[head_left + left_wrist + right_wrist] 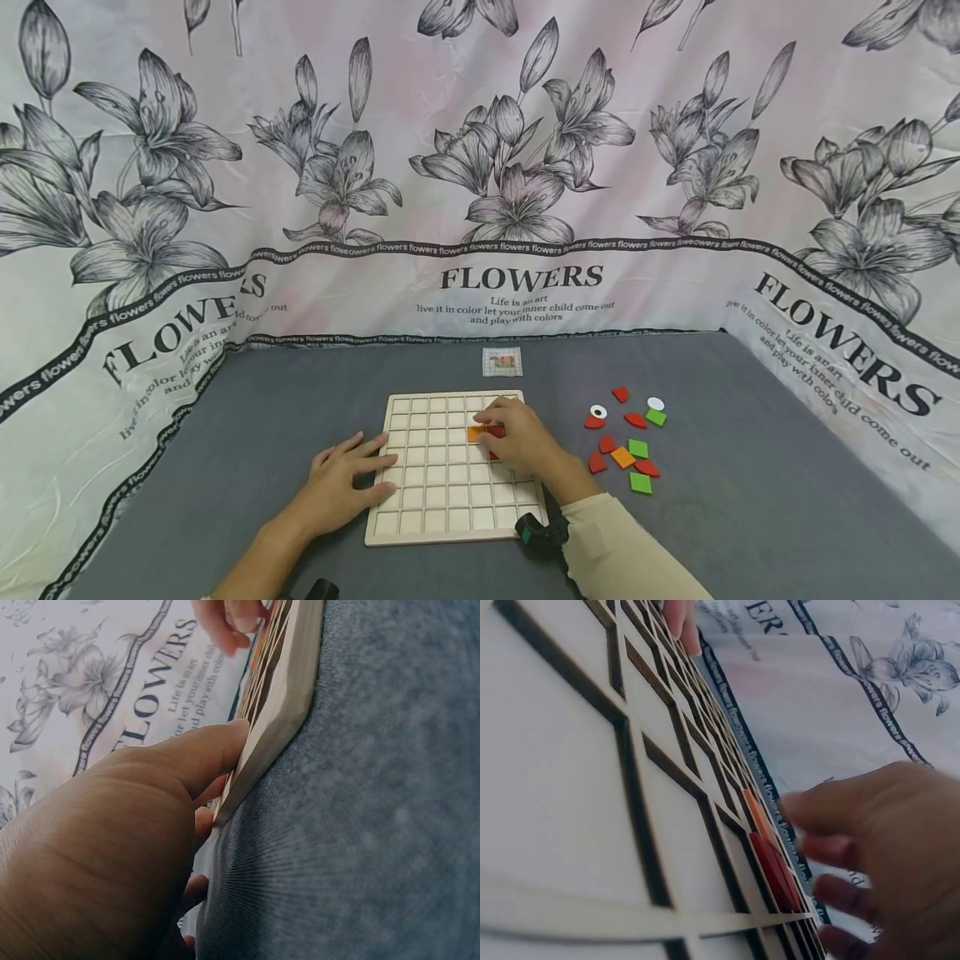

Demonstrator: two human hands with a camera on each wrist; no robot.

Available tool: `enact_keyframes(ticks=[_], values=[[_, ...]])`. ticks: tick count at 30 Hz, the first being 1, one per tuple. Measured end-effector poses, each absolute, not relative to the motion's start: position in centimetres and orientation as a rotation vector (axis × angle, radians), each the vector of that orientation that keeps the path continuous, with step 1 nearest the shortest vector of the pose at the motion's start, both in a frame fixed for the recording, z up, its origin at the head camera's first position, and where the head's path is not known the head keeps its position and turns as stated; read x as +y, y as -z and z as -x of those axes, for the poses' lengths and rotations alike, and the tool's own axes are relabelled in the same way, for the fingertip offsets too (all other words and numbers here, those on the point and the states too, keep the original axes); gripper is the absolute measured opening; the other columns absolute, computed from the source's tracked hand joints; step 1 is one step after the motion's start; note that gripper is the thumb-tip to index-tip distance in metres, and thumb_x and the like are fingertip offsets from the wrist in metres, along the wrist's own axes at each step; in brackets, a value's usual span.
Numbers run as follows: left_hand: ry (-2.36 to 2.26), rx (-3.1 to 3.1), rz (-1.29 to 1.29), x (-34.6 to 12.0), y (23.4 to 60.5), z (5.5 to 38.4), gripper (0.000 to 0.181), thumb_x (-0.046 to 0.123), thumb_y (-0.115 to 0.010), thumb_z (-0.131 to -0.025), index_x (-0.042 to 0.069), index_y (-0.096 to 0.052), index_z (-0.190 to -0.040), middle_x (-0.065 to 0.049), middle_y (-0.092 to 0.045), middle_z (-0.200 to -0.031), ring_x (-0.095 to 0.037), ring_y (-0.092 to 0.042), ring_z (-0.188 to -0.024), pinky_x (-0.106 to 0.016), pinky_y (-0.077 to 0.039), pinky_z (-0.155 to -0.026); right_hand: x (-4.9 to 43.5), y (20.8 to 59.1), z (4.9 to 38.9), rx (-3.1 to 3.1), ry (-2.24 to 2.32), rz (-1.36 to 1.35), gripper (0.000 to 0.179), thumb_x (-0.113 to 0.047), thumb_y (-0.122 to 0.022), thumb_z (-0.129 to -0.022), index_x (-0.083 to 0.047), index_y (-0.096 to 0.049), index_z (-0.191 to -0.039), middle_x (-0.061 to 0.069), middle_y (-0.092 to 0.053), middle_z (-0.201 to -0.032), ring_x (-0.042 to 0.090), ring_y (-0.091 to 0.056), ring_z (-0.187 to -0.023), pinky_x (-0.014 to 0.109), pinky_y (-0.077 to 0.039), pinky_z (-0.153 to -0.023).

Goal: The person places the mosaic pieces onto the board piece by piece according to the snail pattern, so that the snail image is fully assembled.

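Backdrop reads "FLOWERS"; small card's print seems illegible.

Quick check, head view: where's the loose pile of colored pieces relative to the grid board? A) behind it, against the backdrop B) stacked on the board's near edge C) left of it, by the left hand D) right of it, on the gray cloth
D: the colored pieces lie scattered on the gray cloth to the right of the grid board, past the right hand.
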State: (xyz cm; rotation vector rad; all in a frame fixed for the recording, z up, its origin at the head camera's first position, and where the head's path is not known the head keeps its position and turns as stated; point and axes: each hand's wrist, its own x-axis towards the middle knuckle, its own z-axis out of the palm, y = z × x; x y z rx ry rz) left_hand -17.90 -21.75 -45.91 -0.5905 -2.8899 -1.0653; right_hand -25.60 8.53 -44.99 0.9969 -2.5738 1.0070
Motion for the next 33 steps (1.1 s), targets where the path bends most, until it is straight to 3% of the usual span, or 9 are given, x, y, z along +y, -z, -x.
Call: enact_keyframes(ticks=[14, 20, 28, 33], values=[[1.036, -2.875, 0.590, -21.9, 46.3, 17.8, 0.051, 0.046, -0.068, -0.087, 0.016, -0.066, -0.128, -0.004, -0.041, -0.149, -0.040, -0.023, -0.139, -0.066, -0.007, -0.102, 11.8, 39.7, 23.8, -2.453, -1.120, -0.951, 0.029, -0.011, -0.076, -0.085, -0.007, -0.071, -0.113, 0.001, -0.064, -0.105, 0.027, -0.057, -0.093, 0.048, -0.048, -0.074], [1.021, -2.871, 0.599, -21.8, 46.2, 18.0, 0.050, 0.045, -0.069, -0.088, 0.014, -0.066, -0.128, -0.005, -0.041, -0.148, -0.040, -0.023, -0.139, -0.065, -0.007, -0.103, 13.8, 37.7, 22.5, -2.373, -1.042, -0.981, 0.032, -0.011, -0.079, -0.082, -0.010, -0.071, -0.114, -0.002, -0.063, -0.106, 0.021, -0.058, -0.096, 0.041, -0.049, -0.078], [1.041, -2.885, 0.589, -21.8, 46.2, 18.0, 0.050, 0.044, -0.069, -0.088, 0.015, -0.066, -0.129, -0.004, -0.041, -0.149, -0.039, -0.022, -0.140, -0.064, -0.006, -0.103, 16.8, 36.3, 20.7, -2.335, -0.961, -0.977, 0.037, -0.011, -0.080, -0.080, -0.011, -0.070, -0.117, -0.004, -0.061, -0.112, 0.018, -0.056, -0.103, 0.045, -0.050, -0.079], [1.039, -2.881, 0.585, -21.9, 46.1, 17.9, 0.050, 0.044, -0.069, -0.088, 0.015, -0.066, -0.129, -0.003, -0.041, -0.149, -0.039, -0.022, -0.140, -0.064, -0.005, -0.103, 19.2, 36.1, 20.2, -2.293, -0.908, -1.021, 0.043, -0.006, -0.082, -0.077, -0.011, -0.070, -0.118, -0.003, -0.062, -0.112, 0.014, -0.055, -0.102, 0.033, -0.049, -0.079]])
